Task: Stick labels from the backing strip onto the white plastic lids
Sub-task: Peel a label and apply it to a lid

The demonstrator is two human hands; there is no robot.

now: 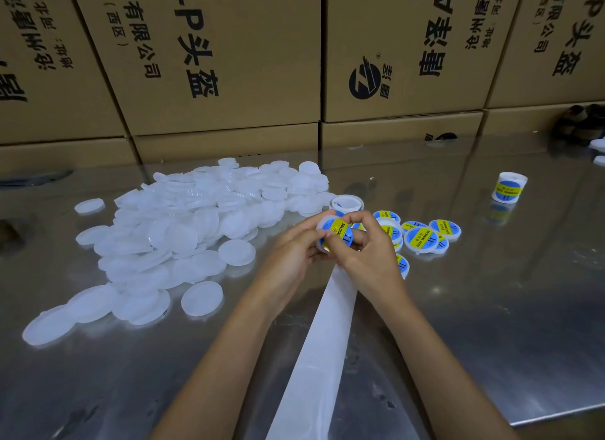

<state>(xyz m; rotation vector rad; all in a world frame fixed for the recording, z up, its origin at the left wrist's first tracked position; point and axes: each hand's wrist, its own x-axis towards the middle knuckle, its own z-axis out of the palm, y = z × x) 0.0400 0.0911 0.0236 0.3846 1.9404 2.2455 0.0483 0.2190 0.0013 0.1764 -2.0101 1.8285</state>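
Head view — left hand (pixel 294 248) cradling lid (pixel 334 235), right hand (pixel 366 246) fingers pinching label (pixel 339 231); smooth centre outward, toward twelve o'clock — avoid bubbles.

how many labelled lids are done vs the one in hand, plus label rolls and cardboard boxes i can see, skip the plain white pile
labelled lids lying on the table: about 8, overlapping, so not exact
labelled lid held in both hands: 1, left hand and right hand grip it
label rolls: 2, the second sits just behind the hands
cardboard boxes: 8 at least partly visible
total: about 19
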